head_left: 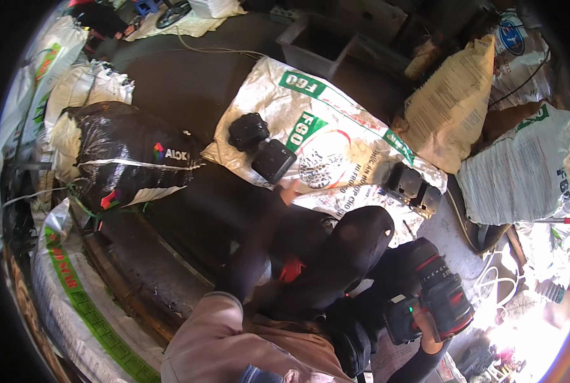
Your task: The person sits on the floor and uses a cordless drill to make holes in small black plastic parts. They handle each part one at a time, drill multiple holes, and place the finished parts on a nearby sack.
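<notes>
At the lower right my right hand (427,329) is closed round the grip of a black and red cordless drill (443,290). A small green light glows on the black block at the drill's side. My left hand (289,192) reaches forward over the edge of a white printed sack (234,105) laid flat; its fingers are blurred and partly hidden. Just beyond that hand lies a black boxy part (274,160), with a second black boxy part (248,131) behind it. More black boxy parts (405,180) sit together at the sack's right side. My dark-clad knee (361,236) rises between my hands.
A black stuffed sack (131,153) lies at the left, above a white and green sack (80,300). Paper and white sacks (451,105) stand at the back right. A grey plastic bin (313,41) is at the back. White cables (499,277) lie near bright light at the right.
</notes>
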`<state>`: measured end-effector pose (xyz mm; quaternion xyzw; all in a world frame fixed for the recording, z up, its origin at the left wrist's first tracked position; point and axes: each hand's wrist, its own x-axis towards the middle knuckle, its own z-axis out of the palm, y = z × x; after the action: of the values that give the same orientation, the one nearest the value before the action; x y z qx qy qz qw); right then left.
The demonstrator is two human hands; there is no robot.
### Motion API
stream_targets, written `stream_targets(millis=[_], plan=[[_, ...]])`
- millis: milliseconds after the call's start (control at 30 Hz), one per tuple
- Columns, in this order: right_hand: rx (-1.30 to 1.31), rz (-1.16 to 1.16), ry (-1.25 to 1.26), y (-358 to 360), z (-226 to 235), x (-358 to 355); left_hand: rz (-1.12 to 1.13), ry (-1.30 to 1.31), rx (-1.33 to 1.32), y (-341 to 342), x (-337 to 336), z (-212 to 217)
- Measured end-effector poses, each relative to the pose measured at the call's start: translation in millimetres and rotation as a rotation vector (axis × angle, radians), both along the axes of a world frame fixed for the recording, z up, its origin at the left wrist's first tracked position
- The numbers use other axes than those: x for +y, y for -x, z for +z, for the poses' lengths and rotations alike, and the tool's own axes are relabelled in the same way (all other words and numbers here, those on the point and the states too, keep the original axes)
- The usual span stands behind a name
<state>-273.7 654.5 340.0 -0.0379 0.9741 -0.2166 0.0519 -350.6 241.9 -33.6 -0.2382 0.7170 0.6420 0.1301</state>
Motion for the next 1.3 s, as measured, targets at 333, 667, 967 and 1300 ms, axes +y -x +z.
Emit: stream_targets(millis=[333, 667, 967, 1300], plan=[[0.015, 0.333, 0.562, 18, 25, -122, -0.247, -0.763, 0.385, -75, 57, 393], [0.225, 0.651, 0.552, 0, 35, -224, -0.091, -0.418, 0.227, -119, 8, 456], [0.153, 0.705, 0.028, 49, -53, -169, 0.358, -0.212, 0.335, -129, -34, 299], [0.047, -0.153, -0.1, 38, -106, 39, 0.246, 0.009, 0.099, -197, -110, 143]])
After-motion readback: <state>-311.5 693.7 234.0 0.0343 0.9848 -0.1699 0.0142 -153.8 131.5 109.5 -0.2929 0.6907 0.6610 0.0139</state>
